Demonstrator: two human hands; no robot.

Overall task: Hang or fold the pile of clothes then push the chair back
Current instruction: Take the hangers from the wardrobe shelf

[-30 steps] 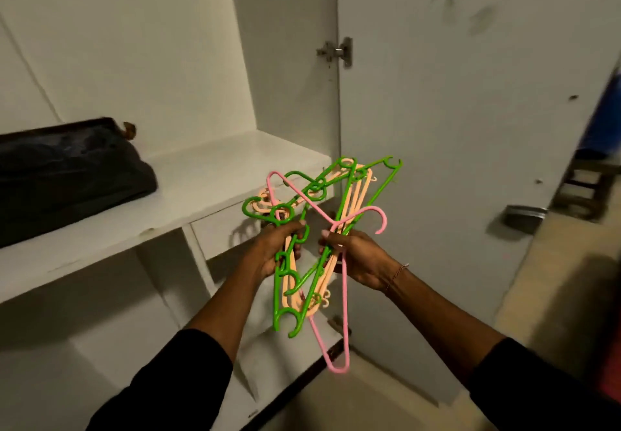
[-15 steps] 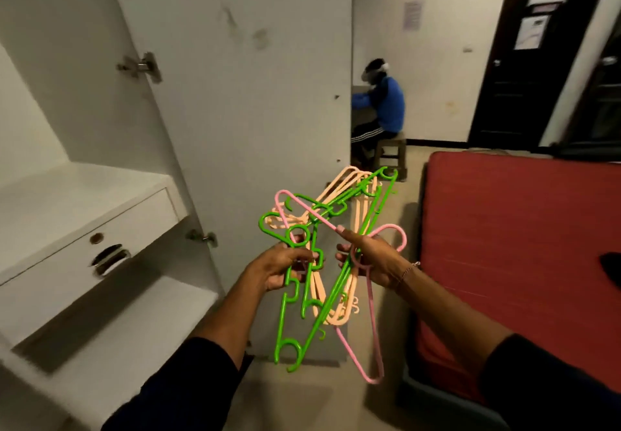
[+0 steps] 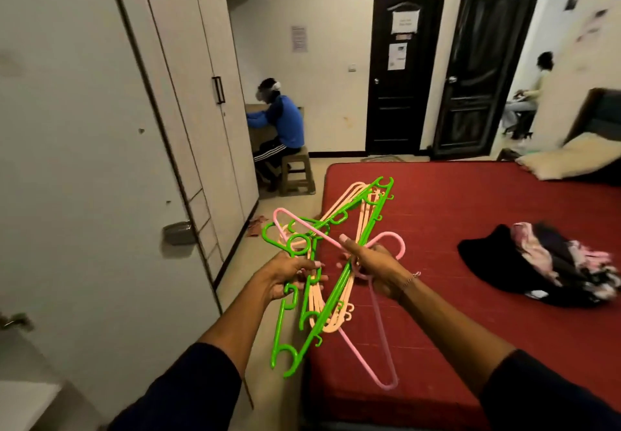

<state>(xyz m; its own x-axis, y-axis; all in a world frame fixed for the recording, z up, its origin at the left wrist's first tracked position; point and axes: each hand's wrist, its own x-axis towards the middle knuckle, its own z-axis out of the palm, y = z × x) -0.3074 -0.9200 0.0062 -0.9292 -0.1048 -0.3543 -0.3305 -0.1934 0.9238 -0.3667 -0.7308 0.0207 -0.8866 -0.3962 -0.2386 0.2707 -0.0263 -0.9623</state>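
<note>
Both grips are clamped on one tangled bunch of plastic hangers [image 3: 331,272]: left hand [image 3: 285,274] has fingers curled round the green and peach hooks at the bunch's left side, right hand [image 3: 376,267] pinches the pink hanger's neck w/ the index finger stretched out along it.

Head view, the only one: hangers are held in front of the body, above the near-left corner of the red bed [image 3: 470,296]. Pile of clothes [image 3: 544,264] lies on the bed, well apart to the right, dark garment under pink and patterned ones, not yet hung or folded. White wardrobe door [image 3: 84,161] stands open on the left. No chair for the task that I can be sure of.

Handling, as a guess: hangers are light, stiff, smooth plastic; hooks snag each other, so pull one free by its hook or neck while the other hand steadies the rest. Thin bars may snap if twisted hard. Clothes are soft, limp; take them by shoulders or collar to thread a hanger in.
</note>
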